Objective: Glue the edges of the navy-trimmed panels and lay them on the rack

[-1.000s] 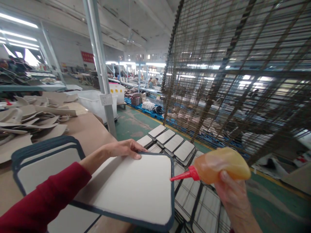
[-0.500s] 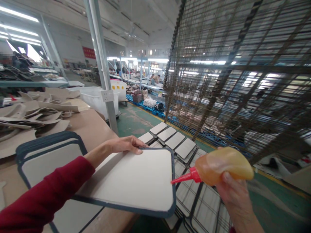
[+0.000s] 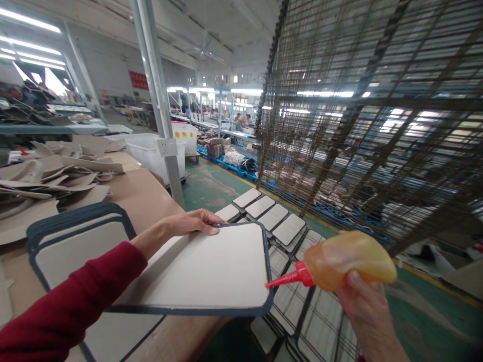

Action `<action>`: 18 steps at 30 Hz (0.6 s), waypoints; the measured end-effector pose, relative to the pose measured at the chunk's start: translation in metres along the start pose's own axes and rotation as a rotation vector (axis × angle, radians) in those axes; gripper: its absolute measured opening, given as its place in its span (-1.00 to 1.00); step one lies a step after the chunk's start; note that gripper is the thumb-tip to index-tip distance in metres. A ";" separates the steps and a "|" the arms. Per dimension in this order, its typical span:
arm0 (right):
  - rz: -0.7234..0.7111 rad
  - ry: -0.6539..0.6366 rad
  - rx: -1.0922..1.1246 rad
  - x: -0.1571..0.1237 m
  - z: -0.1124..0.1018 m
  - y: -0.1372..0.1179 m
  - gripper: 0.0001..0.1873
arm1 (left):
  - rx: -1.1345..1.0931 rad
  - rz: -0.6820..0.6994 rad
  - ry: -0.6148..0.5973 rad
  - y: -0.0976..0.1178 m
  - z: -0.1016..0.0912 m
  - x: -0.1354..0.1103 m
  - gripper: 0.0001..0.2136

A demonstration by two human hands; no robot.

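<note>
My left hand [image 3: 196, 222] grips the far edge of a white panel with a dark blue border [image 3: 211, 271], thumb on top and the other fingers hidden beneath. The panel is held tilted above the table's edge. In my right hand [image 3: 362, 296] is a squeeze bottle [image 3: 350, 259] of amber liquid, lying nearly on its side. Its red nozzle [image 3: 289, 277] points left, the tip at the inner line of the panel's right border. A stack of similar panels [image 3: 79, 251] lies under my left forearm.
Beige offcuts [image 3: 49, 176] are heaped on the brown table [image 3: 147, 193]. Beyond its right edge, more bordered panels [image 3: 271, 216] rest on a wire rack. A tall wire mesh frame [image 3: 339, 100] leans at right; a metal post [image 3: 162, 110] stands ahead.
The panel has tilted, its near edge rising. The nozzle tip now meets the right border closer to the panel's near corner. My left hand keeps its hold.
</note>
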State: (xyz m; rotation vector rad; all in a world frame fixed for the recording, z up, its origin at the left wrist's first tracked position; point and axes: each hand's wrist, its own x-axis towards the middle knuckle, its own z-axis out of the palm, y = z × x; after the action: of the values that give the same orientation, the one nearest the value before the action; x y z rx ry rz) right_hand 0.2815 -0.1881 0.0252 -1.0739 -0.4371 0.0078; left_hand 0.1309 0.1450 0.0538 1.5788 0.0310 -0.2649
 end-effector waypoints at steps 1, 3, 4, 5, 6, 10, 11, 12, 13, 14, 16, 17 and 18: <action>0.000 0.027 0.004 0.000 -0.001 0.001 -0.29 | -0.002 -0.002 0.015 0.000 0.001 0.000 -0.61; -0.007 0.054 0.005 0.001 -0.002 0.002 -0.29 | -0.009 -0.008 0.040 0.001 0.002 -0.001 -0.62; -0.015 0.048 0.001 0.001 -0.003 0.002 -0.31 | -0.014 -0.011 0.048 0.001 0.002 -0.001 -0.63; -0.028 0.039 -0.002 0.000 -0.003 0.003 -0.33 | -0.020 -0.012 0.056 0.000 0.002 -0.001 -0.63; -0.040 0.032 -0.006 0.000 -0.004 0.003 -0.35 | -0.028 -0.015 0.065 -0.001 0.001 -0.001 -0.63; -0.037 0.075 0.014 -0.002 -0.005 0.002 -0.29 | -0.061 -0.013 0.098 -0.007 -0.002 -0.002 -0.59; -0.029 0.086 0.020 -0.002 -0.005 0.002 -0.28 | -0.072 -0.012 0.106 -0.008 -0.002 -0.002 -0.58; -0.031 0.093 0.026 -0.002 -0.005 0.003 -0.29 | -0.085 -0.013 0.117 -0.009 -0.002 -0.002 -0.58; -0.042 0.096 0.030 -0.003 -0.005 0.004 -0.30 | -0.100 -0.016 0.132 -0.010 -0.002 -0.002 -0.58; -0.058 0.096 0.030 -0.003 -0.006 0.005 -0.32 | -0.116 -0.022 0.150 -0.011 -0.002 -0.002 -0.59; -0.092 0.093 0.025 -0.003 -0.009 0.009 -0.36 | -0.151 -0.024 0.185 -0.013 -0.002 -0.002 -0.59; -0.113 0.098 0.023 -0.003 -0.011 0.012 -0.38 | -0.168 -0.021 0.199 -0.015 -0.002 -0.002 -0.59; -0.139 0.109 0.005 -0.003 -0.013 0.014 -0.41 | -0.185 -0.013 0.212 -0.018 -0.003 -0.001 -0.59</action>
State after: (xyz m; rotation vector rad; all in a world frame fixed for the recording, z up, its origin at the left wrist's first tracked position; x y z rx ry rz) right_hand 0.2861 -0.1933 0.0071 -1.0317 -0.4124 -0.1715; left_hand 0.1269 0.1485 0.0364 1.4174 0.2242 -0.1002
